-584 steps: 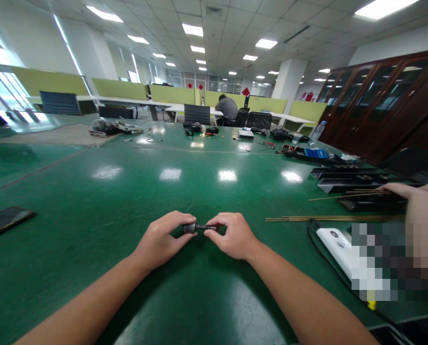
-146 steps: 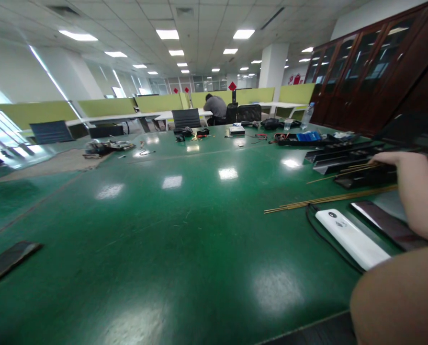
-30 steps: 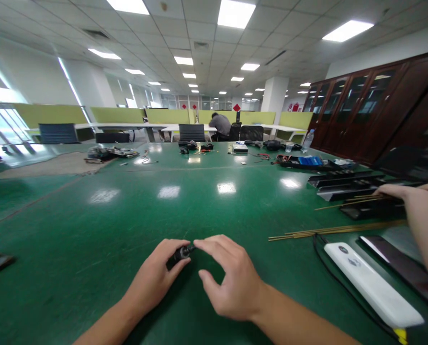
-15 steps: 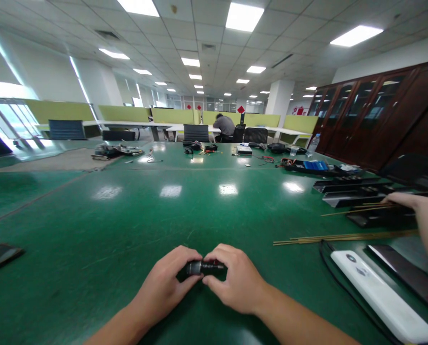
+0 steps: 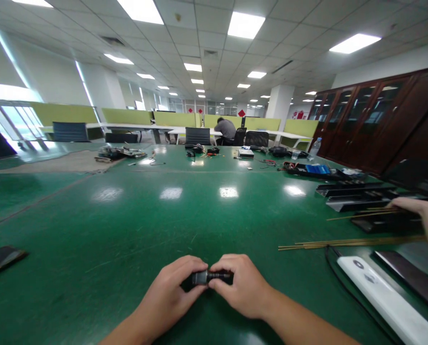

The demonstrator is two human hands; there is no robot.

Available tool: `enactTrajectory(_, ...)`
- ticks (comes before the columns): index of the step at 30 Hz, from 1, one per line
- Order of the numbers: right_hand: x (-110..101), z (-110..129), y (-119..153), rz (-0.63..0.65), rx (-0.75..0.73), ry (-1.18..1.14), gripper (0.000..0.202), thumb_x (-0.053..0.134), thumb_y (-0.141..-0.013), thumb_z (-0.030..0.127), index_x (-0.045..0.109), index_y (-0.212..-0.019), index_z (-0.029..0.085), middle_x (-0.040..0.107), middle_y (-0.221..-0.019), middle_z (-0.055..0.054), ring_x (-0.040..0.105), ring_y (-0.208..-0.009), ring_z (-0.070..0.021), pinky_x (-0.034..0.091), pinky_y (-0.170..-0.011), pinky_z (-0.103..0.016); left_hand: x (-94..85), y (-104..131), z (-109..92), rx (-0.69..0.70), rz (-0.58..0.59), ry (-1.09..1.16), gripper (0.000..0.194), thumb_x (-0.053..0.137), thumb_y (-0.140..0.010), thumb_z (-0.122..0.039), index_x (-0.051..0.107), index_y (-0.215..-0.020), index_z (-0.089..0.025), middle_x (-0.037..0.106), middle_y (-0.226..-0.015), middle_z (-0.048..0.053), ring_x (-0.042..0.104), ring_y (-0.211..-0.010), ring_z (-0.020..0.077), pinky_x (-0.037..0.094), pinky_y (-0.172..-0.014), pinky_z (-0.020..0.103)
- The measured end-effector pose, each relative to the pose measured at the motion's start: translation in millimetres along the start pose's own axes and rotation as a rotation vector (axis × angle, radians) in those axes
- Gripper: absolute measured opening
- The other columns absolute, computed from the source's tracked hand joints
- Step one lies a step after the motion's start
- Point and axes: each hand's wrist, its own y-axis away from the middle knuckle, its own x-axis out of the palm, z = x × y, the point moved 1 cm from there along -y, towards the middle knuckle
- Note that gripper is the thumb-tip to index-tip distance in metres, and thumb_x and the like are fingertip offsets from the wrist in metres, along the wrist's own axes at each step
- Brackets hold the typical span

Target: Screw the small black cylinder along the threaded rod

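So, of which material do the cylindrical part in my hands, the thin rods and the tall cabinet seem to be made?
Cylindrical part: probably dark metal, satin, since it has a greyish sheen; black plastic is possible.
Rods: perhaps brass, smooth, from their golden-brown colour.
Cabinet: polished wood or veneer, reddish-brown, with reflective glass panes.

Both forearms come in from the bottom edge of the view and slant inward, the left rising to the right and the right rising to the left, so that the two hands meet low and near the middle. The left hand point(image 5: 199, 277) has its thumb and fingers brought together in a pinch — back of the hand up, fingers curved over, thumb below. The right hand point(image 5: 217, 276) mirrors it, fingers bent over and thumb underneath, with a rounded gap behind the fingertips. The fingertips of the two hands are close to each other; whether they touch is hard to tell. Both wrists look nearly straight — and bare.
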Motion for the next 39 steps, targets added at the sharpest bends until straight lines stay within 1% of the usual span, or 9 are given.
enactTrajectory(5, 1.2, 0.1, 0.4, 0.006, 0.002, 0.004, 0.012, 0.071, -0.085, 0.025, 0.076, -0.096, 0.022, 0.073, -0.086, -0.002, 0.066, -0.079, -0.0173, 0.045, -0.073, -0.027, -2.1, 1.3, -0.4, -0.012, -0.004, 0.032, 0.026, 0.067, -0.087, -0.019, 0.063, -0.112, -0.026, 0.067, -0.106, 0.005, 0.064, -0.099, 0.0183, 0.054, -0.089, 0.032)
enactTrajectory(11, 1.0, 1.2, 0.7, 0.016, 0.002, 0.005, 0.011, 0.069, -0.087, 0.025, 0.076, -0.095, 0.022, 0.073, -0.087, -0.003, 0.066, -0.08, -0.0174, 0.045, -0.074, -0.027, -5.0, 2.5, -1.6, -0.012, -0.008, 0.033, 0.025, 0.067, -0.087, -0.02, 0.063, -0.111, -0.026, 0.068, -0.106, 0.005, 0.064, -0.1, 0.0181, 0.054, -0.089, 0.032)
enactTrajectory(18, -0.8, 0.8, 1.3, 0.023, -0.001, 0.001, 0.012, 0.07, -0.085, 0.025, 0.076, -0.096, 0.022, 0.073, -0.087, -0.002, 0.065, -0.08, -0.017, 0.045, -0.074, -0.027, -4.7, 2.0, 0.0, -0.027, -0.012, 0.008, 0.025, 0.068, -0.086, -0.02, 0.064, -0.11, -0.027, 0.068, -0.106, 0.003, 0.065, -0.098, 0.0173, 0.054, -0.088, 0.03)
enactTrajectory(22, -0.7, 0.9, 1.0, 0.022, -0.003, 0.02, 0.012, 0.072, -0.083, 0.026, 0.076, -0.094, 0.022, 0.072, -0.084, -0.002, 0.064, -0.077, -0.0165, 0.043, -0.071, -0.027, -4.7, 1.4, 0.6, -0.028, -0.002, 0.006, 0.027, 0.069, -0.086, -0.02, 0.063, -0.111, -0.028, 0.068, -0.106, 0.002, 0.065, -0.098, 0.0162, 0.054, -0.088, 0.029)
enactTrajectory(29, 1.5, -3.6, 1.1, 0.014, -0.005, 0.012, 0.01, 0.07, -0.086, 0.026, 0.076, -0.093, 0.022, 0.072, -0.084, -0.001, 0.064, -0.078, -0.0149, 0.042, -0.072, -0.025, -3.8, 2.1, 3.1, -0.007, -0.024, -0.017, 0.028, 0.07, -0.086, -0.021, 0.062, -0.112, -0.029, 0.068, -0.106, 0.0, 0.065, -0.098, 0.0148, 0.054, -0.088, 0.027)
enactTrajectory(39, -1.6, -4.2, 0.3, 0.003, -0.003, 0.01, 0.011, 0.07, -0.086, 0.026, 0.075, -0.094, 0.023, 0.072, -0.085, 0.001, 0.064, -0.079, -0.0135, 0.042, -0.074, -0.024, -7.5, 5.4, 7.9, -0.023, -0.015, -0.043, 0.028, 0.069, -0.087, -0.023, 0.062, -0.114, -0.029, 0.068, -0.108, 0.0, 0.065, -0.101, 0.0146, 0.054, -0.09, 0.027)
